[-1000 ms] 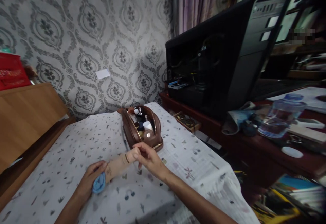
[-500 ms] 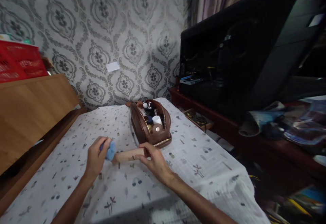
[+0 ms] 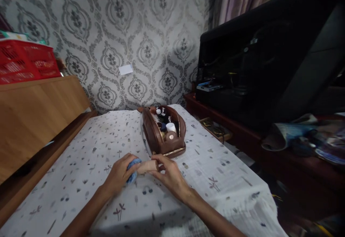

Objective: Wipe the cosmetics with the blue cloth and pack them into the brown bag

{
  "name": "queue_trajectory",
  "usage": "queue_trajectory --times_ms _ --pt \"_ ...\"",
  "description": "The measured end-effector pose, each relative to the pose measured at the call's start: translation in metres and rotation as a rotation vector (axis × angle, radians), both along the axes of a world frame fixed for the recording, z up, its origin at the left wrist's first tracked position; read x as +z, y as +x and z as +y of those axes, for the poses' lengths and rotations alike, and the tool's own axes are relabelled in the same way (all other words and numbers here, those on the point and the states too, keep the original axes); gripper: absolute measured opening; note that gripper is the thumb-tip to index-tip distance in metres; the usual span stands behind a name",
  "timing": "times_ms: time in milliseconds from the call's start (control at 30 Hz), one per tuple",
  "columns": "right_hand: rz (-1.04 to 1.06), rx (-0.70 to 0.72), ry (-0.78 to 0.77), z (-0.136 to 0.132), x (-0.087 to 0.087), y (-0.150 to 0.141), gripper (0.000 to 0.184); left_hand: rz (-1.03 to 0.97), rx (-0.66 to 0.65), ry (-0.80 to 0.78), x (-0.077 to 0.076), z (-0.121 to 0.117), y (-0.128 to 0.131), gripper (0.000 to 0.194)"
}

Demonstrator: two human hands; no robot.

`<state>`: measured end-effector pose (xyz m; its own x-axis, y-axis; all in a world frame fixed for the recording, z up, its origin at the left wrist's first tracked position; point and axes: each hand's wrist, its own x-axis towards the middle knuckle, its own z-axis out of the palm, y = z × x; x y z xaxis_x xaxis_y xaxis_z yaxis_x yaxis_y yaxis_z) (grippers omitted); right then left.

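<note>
A grey damask-patterned wall (image 3: 145, 21) is rising behind a surface (image 3: 88, 179) covered in white printed cloth (image 3: 118, 127); a black boxy computer case (image 3: 258, 68) is standing to the right. An open brown leather-look bag (image 3: 151, 136) is sitting toward the far edge. The left hand (image 3: 120, 171) is grasping a soft-looking blue bundle (image 3: 132, 168) against one end of a beige cylindrical tube (image 3: 147, 166); the right hand (image 3: 172, 177) is pinching the other end just before the bag. Printed cloth is spreading leftward; the right edge is lying well apart.
</note>
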<state>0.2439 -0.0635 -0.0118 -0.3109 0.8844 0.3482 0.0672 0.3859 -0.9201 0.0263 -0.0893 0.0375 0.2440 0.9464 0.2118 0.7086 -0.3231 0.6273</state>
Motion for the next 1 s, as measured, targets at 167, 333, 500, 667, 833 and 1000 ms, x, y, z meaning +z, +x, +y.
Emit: queue_trajectory --times_ms 167,333,500,667,833,1000 --pt "-0.002 0.016 -0.026 0.012 -0.017 0.001 0.037 0.050 0.077 0.043 -0.010 0.000 -0.005 0.038" --pt "-0.101 0.130 -0.142 0.021 -0.029 0.003 0.036 0.254 0.088 0.121 -0.027 -0.003 -0.004 0.037" --pt "-0.137 0.108 -0.108 0.026 -0.020 0.001 0.042 0.198 0.070 0.121 -0.028 -0.002 -0.012 0.035" --pt "-0.145 0.083 -0.012 0.041 -0.005 -0.023 0.042 0.144 0.153 0.210 -0.004 0.017 -0.009 0.033" --pt "-0.152 0.029 0.101 0.060 -0.003 -0.059 0.032 0.242 0.133 0.305 -0.005 0.051 0.000 0.026" --pt "-0.280 0.005 0.074 0.067 -0.031 -0.065 0.040 0.370 0.165 0.214 -0.030 0.068 -0.006 0.031"
